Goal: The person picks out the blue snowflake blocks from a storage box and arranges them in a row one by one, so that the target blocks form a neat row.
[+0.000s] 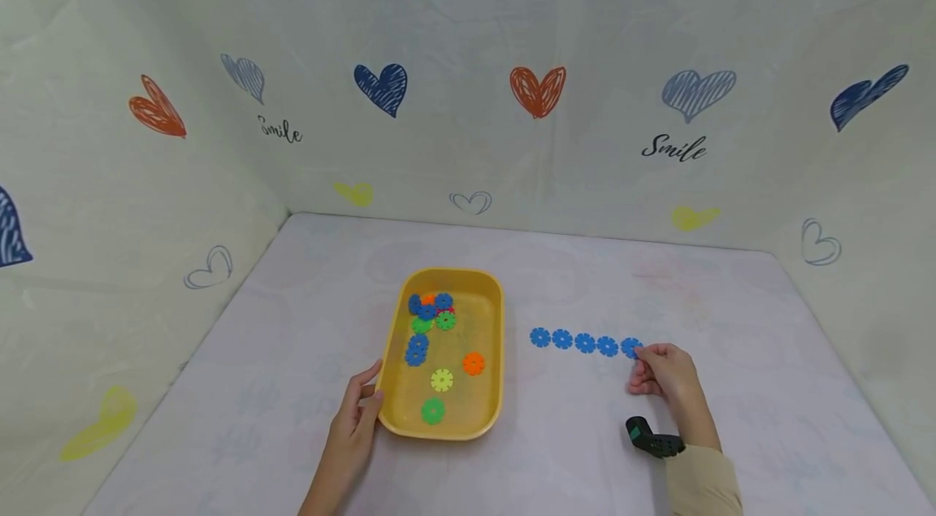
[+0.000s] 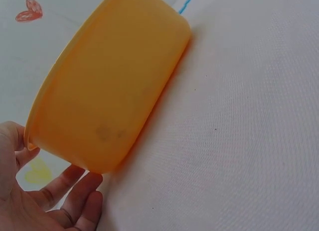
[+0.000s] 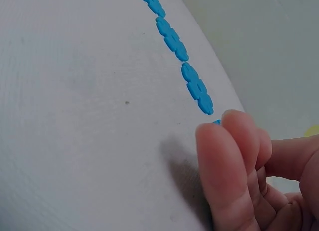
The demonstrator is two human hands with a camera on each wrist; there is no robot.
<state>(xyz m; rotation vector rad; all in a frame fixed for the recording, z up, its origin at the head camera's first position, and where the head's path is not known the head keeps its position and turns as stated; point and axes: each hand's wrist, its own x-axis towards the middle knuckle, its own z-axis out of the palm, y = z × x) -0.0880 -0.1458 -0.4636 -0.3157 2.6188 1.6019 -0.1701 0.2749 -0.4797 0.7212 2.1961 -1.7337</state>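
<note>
My left hand [image 1: 354, 422] holds the left side of a yellow plastic tray [image 1: 500, 353], thumb at the rim and fingertips against the outer wall in the left wrist view. Several blue notched discs lie in a row on the table to the tray's right. At the row's right end, my right hand [image 1: 669, 374] pinches the edge of the last blue disc [image 1: 630, 347]. In the right wrist view the fingertips [image 3: 222, 151] hide nearly all of that disc, while a neighbouring blue disc [image 3: 197, 88] lies flat just beyond.
Inside the tray are blue discs [image 1: 417, 349], green discs [image 1: 433, 410], an orange disc [image 1: 474, 363] and a yellow-green disc [image 1: 442, 379]. A black device [image 1: 653, 439] is worn at the right wrist. A white cloth [image 1: 570, 443] covers the table, and printed curtains [image 1: 468, 150] stand behind.
</note>
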